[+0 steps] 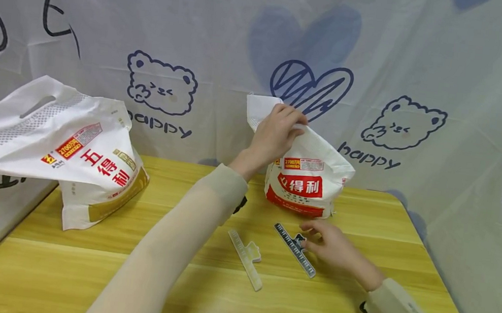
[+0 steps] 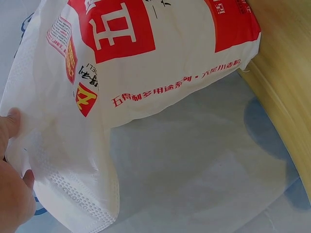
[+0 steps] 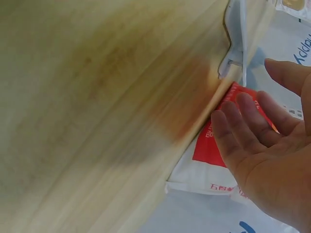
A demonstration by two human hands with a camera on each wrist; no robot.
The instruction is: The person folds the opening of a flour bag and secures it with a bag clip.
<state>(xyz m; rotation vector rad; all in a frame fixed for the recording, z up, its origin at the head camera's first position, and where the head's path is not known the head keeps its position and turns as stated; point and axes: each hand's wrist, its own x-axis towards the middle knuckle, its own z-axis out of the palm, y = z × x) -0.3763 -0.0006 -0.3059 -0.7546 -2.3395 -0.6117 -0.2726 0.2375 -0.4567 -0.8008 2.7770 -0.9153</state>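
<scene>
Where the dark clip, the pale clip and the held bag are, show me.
Dark clip (image 1: 294, 250), head view, on its long bar.
Pale clip (image 1: 245, 261), head view, on its long bar.
Held bag (image 1: 305, 184), head view, on its red label.

My left fingers (image 1: 289, 114) grip a white, red-printed bag (image 1: 306, 170) of creased, cloth-like material, mostly matt with a dimpled top strip. The white bag with a golden base (image 1: 90, 155) looks alike. The slim black-and-white piano-key clip (image 1: 292, 247) and pale yellowish clip (image 1: 244, 259) look like smooth plastic; my yellow wood-grain worktop (image 1: 59, 274) has a soft sheen.
</scene>
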